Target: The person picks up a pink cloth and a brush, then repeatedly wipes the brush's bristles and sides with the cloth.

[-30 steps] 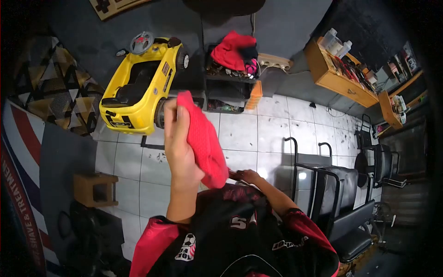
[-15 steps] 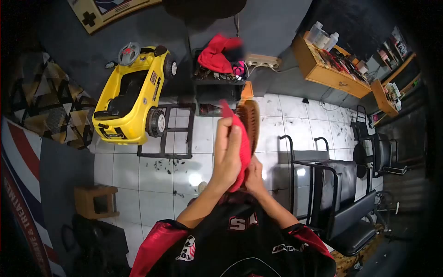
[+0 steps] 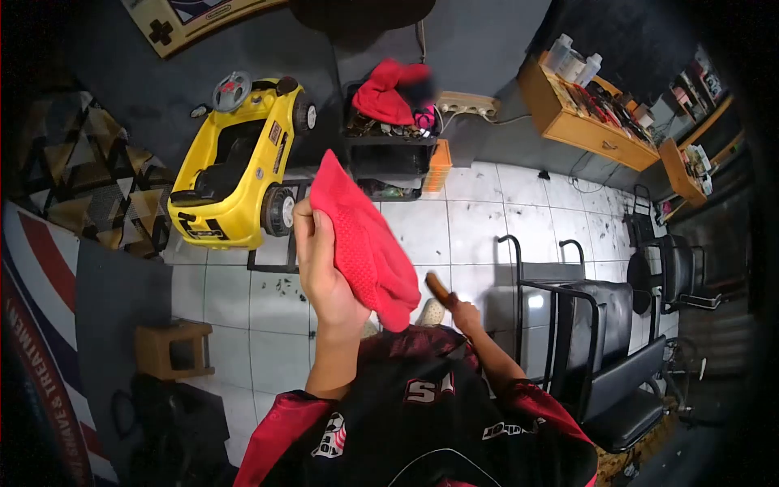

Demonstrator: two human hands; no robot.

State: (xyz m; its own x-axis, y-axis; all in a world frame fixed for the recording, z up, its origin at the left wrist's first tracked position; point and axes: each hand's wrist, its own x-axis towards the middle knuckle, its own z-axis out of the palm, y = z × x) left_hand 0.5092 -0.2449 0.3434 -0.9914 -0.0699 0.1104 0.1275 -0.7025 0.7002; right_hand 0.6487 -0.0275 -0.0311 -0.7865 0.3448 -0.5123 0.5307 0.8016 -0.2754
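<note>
My left hand [image 3: 331, 284] is raised in front of me, closed on a folded red cloth [image 3: 369, 252]. One face of the cloth has a dotted, mesh-like texture, and its tip points up. Lower and to the right, my right hand [image 3: 465, 316] is wrapped round a brown brush [image 3: 439, 289]. The brush is seen end-on, so its bristles are hard to make out. Cloth and brush are apart.
A yellow toy car [image 3: 231, 170] stands at the left on a dark metal frame. Ahead, a black shelf [image 3: 389, 154] bears another red cloth [image 3: 381, 93]. Black chairs [image 3: 596, 325] fill the right side. A wooden stool [image 3: 174, 349] stands at lower left. Dark hair clippings lie on the white tiles.
My left hand has moved left with the red cloth, away from the brush. My right hand has lowered the brush to the right and tilted it.
</note>
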